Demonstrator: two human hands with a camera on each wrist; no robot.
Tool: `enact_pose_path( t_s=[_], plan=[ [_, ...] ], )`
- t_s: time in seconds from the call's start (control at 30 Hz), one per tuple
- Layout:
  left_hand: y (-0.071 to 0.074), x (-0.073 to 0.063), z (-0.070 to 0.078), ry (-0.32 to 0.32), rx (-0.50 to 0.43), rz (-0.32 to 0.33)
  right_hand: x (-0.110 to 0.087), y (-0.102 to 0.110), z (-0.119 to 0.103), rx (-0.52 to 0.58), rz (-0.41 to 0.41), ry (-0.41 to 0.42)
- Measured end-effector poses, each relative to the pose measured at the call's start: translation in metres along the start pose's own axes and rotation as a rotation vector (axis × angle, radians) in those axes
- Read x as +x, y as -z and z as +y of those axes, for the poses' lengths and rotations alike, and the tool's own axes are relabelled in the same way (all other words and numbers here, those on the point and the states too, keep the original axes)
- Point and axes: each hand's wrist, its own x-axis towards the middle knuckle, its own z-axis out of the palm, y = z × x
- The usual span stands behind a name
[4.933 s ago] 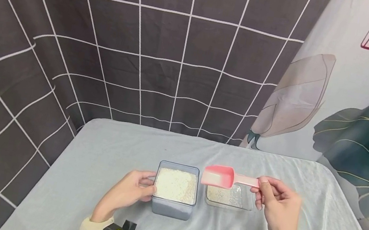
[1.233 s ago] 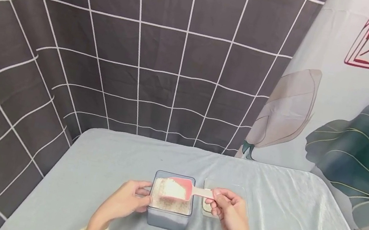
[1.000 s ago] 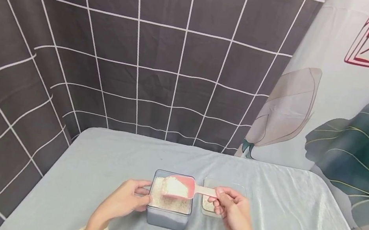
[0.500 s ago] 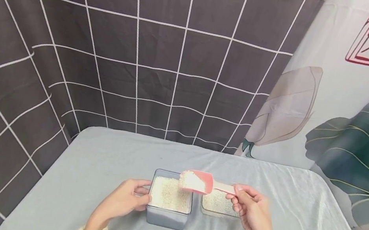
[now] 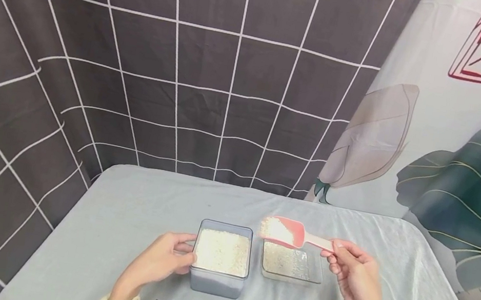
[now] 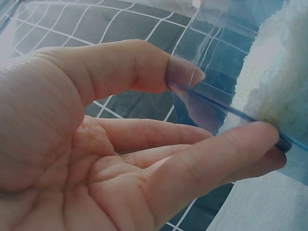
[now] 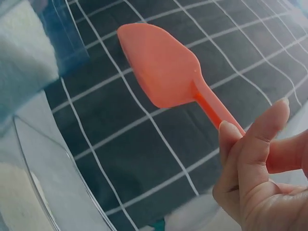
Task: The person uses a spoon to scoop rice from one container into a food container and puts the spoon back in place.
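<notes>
My left hand [image 5: 165, 258] holds the left side of a blue-tinted clear container [image 5: 217, 284] filled with white rice-like grains [image 5: 222, 252]. In the left wrist view its fingers [image 6: 211, 168] lie at the container's rim. My right hand [image 5: 354, 276] pinches the handle of a pink scoop [image 5: 296, 231], which carries a heap of the white grains. The scoop hangs above the far part of a low clear box [image 5: 316, 275], right of the blue container, with a layer of grains in it. From below, the right wrist view shows only the scoop's underside.
A pale blue cloth [image 5: 145, 193] covers the table. Behind it hangs a dark curtain [image 5: 191, 106] with white grid lines, and a white printed curtain [image 5: 436, 122] on the right. Both boxes stand side by side with a narrow gap.
My right hand has carried the loaded scoop rightward, from over the blue container to over the low clear box. Five seconds ago the scoop looked empty. The left hand stays at the blue container.
</notes>
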Motion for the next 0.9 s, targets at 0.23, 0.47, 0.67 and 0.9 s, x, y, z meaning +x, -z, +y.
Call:
enact_pose_path(
  t_s=[0.23, 0.47, 0.67, 0.9],
  plan=[
    [0.0, -0.001, 0.0, 0.011, 0.004, -0.002, 0.0, 0.019, -0.005, -0.008, 0.006, -0.036],
    [0.001, -0.001, 0.0, 0.014, 0.003, 0.003, 0.0, 0.035, -0.011, -0.019, -0.004, -0.027],
    [0.0, 0.0, -0.001, 0.009, -0.002, -0.002, -0.003, 0.047, -0.016, -0.096, 0.036, -0.029],
    [0.001, 0.0, 0.0, 0.014, -0.002, 0.002, -0.004, 0.053, -0.02, -0.264, 0.117, -0.056]
  ],
)
